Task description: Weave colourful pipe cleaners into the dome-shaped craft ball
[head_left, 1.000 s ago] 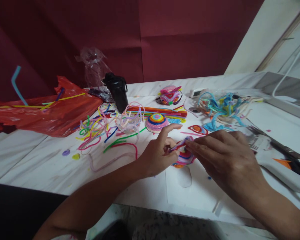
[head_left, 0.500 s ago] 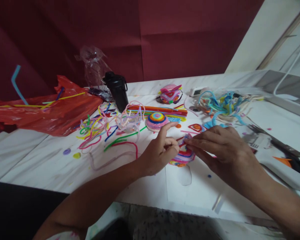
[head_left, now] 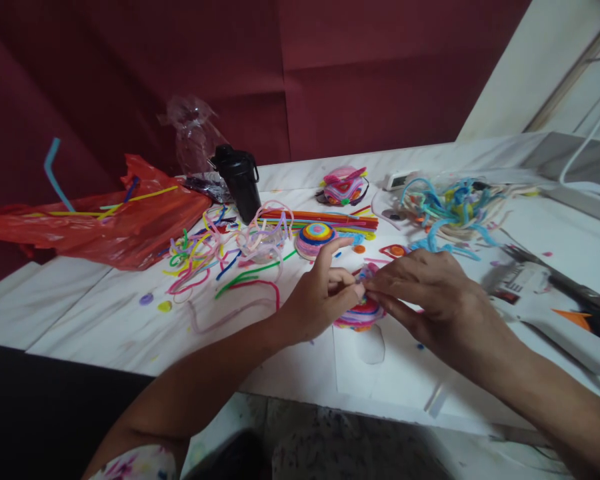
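A round craft piece [head_left: 361, 317] with pink, purple, red and orange bands lies on the white table below my fingertips. My left hand [head_left: 325, 293] is pinched at its upper part, thumb against the curled fingers, with the index finger raised. From the right, my right hand [head_left: 420, 293] meets it, thumb and fingers pressed together. What both pinches hold is small and hidden between the fingertips. Just behind my left hand sits a striped dome [head_left: 316, 240] with a pink and yellow centre. A red and orange triangular piece [head_left: 394, 251] lies beyond my right fingers.
Behind stand a black bottle [head_left: 239, 183] and a decorated pink dome [head_left: 344, 185]. Tangled pipe cleaners [head_left: 200, 257] and a red plastic bag [head_left: 130, 227] lie left. At right are a blue tangle [head_left: 450, 213], scissors [head_left: 570, 283] and a white glue gun [head_left: 560, 327].
My hands have come closer together, and the right fingertips now meet the left thumb over the craft piece. The whole view has shifted slightly.
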